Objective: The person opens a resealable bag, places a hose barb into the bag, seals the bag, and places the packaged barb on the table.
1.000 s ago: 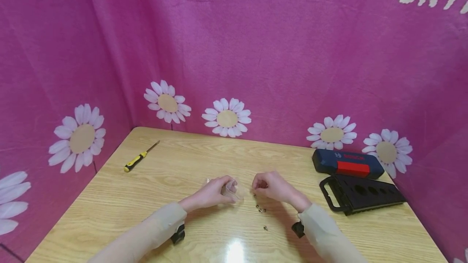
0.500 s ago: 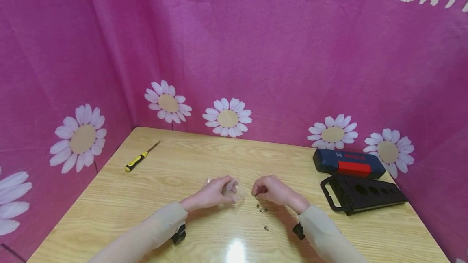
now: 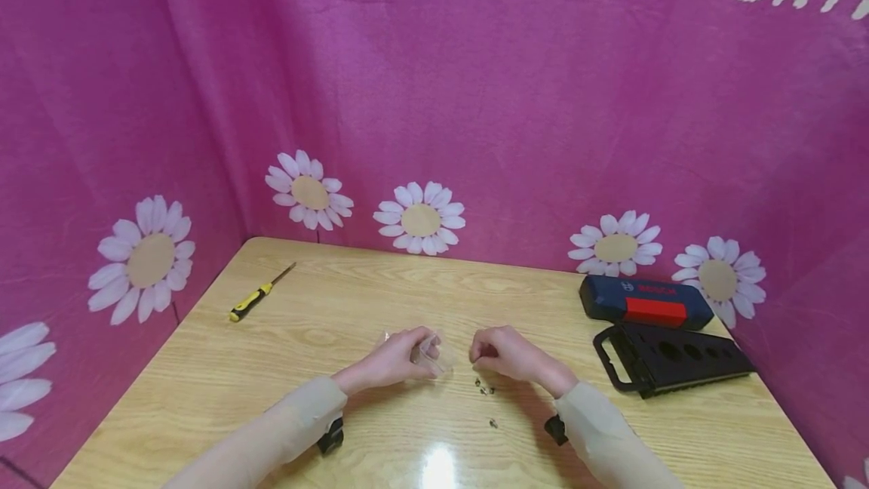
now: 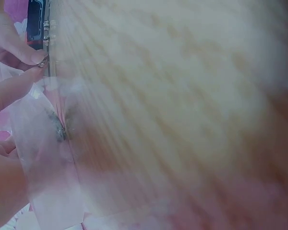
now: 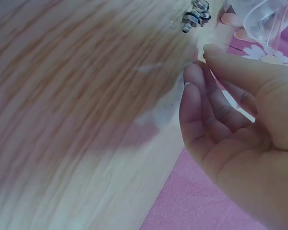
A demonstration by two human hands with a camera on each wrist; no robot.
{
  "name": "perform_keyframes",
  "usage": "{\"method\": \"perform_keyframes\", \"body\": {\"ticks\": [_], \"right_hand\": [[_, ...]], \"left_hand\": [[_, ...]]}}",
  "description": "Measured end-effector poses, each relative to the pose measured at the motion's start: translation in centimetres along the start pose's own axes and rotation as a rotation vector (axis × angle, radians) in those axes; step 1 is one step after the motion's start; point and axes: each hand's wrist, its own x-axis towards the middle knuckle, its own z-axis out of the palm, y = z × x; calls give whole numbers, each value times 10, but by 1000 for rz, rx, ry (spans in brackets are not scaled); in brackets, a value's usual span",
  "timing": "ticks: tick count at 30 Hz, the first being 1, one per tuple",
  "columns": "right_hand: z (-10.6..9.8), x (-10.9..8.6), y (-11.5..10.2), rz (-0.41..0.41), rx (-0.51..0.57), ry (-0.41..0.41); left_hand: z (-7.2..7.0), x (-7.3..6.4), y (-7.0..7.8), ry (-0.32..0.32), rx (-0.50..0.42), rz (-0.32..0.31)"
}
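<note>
My left hand point(image 3: 400, 357) holds a clear plastic bag point(image 3: 434, 357) with its mouth towards the right. Through the film in the left wrist view, small metal pieces point(image 4: 60, 132) show inside the bag point(image 4: 48, 163). To the right of it, my right hand point(image 3: 505, 353) pinches a small metal screw point(image 4: 44, 61) between thumb and fingertip, just over the table. Most of that screw is hidden by the fingers. Several more small screws point(image 3: 483, 391) lie on the wood below the right hand. Close up in the right wrist view, the loose screws point(image 5: 197, 17) appear to carry washers.
A yellow and black screwdriver point(image 3: 251, 302) lies at the back left of the wooden table point(image 3: 353, 285). On the right are a dark blue and red Bosch case point(image 3: 648, 302) and a black holder with round holes point(image 3: 679, 357). A pink flowered cloth hangs behind.
The screw nearest the right fingertips has left the table and is now pinched by the right hand. The left hand and the bag have stayed in place.
</note>
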Motion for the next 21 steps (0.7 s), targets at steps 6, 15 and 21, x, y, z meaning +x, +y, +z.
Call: {"method": "perform_keyframes", "body": {"ticks": [6, 15, 21], "right_hand": [[-1, 2, -1, 36, 66, 55], [-8, 11, -17, 19, 45, 158], [-8, 20, -36, 4, 53, 184]], "left_hand": [[0, -1, -1, 5, 4, -1], [1, 0, -4, -11, -27, -6], [0, 1, -5, -7, -18, -3]]}}
